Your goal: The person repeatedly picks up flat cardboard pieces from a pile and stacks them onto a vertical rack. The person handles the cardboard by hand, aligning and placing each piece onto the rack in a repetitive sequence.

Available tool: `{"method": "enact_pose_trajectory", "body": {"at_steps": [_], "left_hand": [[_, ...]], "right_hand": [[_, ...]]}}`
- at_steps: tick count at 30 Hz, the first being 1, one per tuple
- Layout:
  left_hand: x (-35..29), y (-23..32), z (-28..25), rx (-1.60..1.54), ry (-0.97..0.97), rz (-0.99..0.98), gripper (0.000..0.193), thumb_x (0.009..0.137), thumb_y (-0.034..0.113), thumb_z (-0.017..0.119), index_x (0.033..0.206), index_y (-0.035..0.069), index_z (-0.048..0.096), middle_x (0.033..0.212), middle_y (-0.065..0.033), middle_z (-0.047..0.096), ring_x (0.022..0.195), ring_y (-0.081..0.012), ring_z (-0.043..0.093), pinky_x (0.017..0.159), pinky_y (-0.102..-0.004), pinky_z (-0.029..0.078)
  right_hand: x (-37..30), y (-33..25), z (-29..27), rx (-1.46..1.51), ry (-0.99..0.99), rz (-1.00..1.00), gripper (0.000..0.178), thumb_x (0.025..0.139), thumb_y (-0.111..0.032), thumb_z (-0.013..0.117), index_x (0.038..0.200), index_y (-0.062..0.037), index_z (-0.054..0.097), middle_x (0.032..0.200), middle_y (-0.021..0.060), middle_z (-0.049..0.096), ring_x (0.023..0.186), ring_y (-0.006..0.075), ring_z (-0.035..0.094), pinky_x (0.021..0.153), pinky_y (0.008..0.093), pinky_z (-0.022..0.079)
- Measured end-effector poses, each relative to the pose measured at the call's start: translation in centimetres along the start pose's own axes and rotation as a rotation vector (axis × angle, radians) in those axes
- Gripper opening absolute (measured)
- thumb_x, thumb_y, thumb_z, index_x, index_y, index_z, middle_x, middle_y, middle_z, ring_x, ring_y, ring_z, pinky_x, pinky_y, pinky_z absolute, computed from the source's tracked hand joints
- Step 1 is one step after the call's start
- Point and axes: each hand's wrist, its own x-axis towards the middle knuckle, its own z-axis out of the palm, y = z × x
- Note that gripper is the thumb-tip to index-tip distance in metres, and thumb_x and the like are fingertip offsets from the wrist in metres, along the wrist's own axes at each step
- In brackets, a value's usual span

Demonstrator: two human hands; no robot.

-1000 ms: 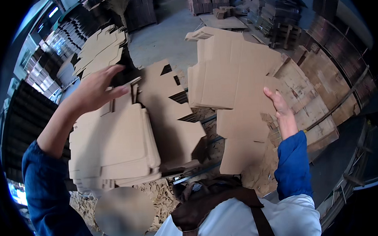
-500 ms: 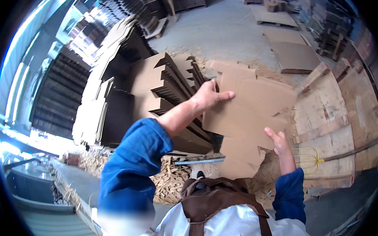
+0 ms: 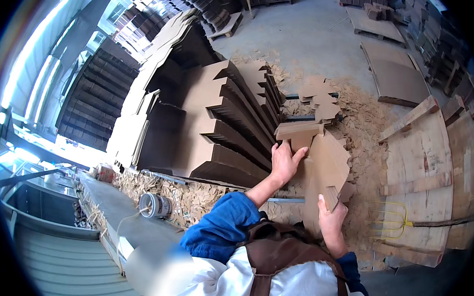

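Observation:
A brown die-cut cardboard sheet [image 3: 326, 162] is between my two hands, tilted, with flaps bent up at its far and near ends. My left hand [image 3: 286, 163] grips its left side close to the far flap, thumb lying over the board. Lower down, my right hand [image 3: 332, 218] is closed on the near flap, thumb uppermost. To the left of the sheet stand several rows of upright die-cut cardboard blanks [image 3: 241, 116], packed tightly with notched edges. Some flat cardboard pieces [image 3: 319, 97] lie beyond the sheet.
Cardboard scraps [image 3: 363, 126] cover the floor around me. On the right, a pitchfork with yellow tines [image 3: 408, 223] lies across wooden boards [image 3: 417, 166]. A bucket [image 3: 155, 205] stands at the left. A flat cardboard stack [image 3: 395, 72] and loaded pallets lie farther off.
Both hands have drawn the sheet nearer and lower, and it has turned from facing up broadly to a steeper tilt. Its end flaps are now folded up. The view has shifted left.

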Motion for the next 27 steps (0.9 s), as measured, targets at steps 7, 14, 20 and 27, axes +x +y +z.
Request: {"method": "enact_pose_trajectory", "body": {"at_steps": [7, 14, 20, 27], "left_hand": [[1.4, -1.5, -3.3, -0.916, -0.631, -0.331, 0.045, 0.084, 0.018, 0.066, 0.121, -0.001, 0.05, 0.111, -0.0069, 0.06, 0.099, -0.013, 0.057, 0.089, -0.029, 0.046], [-0.7, -2.2, 2.5, -0.755, -0.402, -0.298, 0.04, 0.084, 0.022, 0.066, 0.114, -0.002, 0.053, 0.106, -0.0088, 0.062, 0.093, -0.0157, 0.059, 0.083, -0.0295, 0.048], [-0.4, -10.4, 3.3, -0.804, -0.403, -0.515, 0.038, 0.083, 0.023, 0.068, 0.108, -0.002, 0.056, 0.095, -0.0059, 0.064, 0.082, -0.0132, 0.059, 0.076, -0.0274, 0.047], [-16.1, -22.5, 1.0, -0.121, -0.565, -0.677, 0.039, 0.079, 0.023, 0.069, 0.104, -0.004, 0.057, 0.088, -0.0099, 0.066, 0.075, -0.0139, 0.061, 0.067, -0.0284, 0.05]], "right_hand": [[6.0, 3.3, -7.0, 0.32, -0.401, 0.311, 0.026, 0.081, -0.017, 0.07, 0.099, 0.0013, 0.064, 0.088, 0.0067, 0.067, 0.077, 0.0145, 0.063, 0.07, 0.0284, 0.051], [5.7, 4.4, -8.2, 0.195, -0.336, 0.298, 0.028, 0.079, -0.017, 0.071, 0.098, 0.0029, 0.063, 0.088, 0.0073, 0.067, 0.078, 0.0144, 0.062, 0.07, 0.0299, 0.05], [2.9, 14.4, -14.9, 0.164, -0.246, 0.392, 0.038, 0.081, -0.023, 0.069, 0.107, 0.0032, 0.059, 0.098, 0.0087, 0.065, 0.086, 0.017, 0.062, 0.076, 0.0313, 0.049], [2.2, 26.6, -15.2, 0.303, -0.242, 0.706, 0.046, 0.081, -0.026, 0.07, 0.111, 0.0073, 0.057, 0.104, 0.0097, 0.063, 0.092, 0.0169, 0.06, 0.08, 0.0294, 0.049]]}}
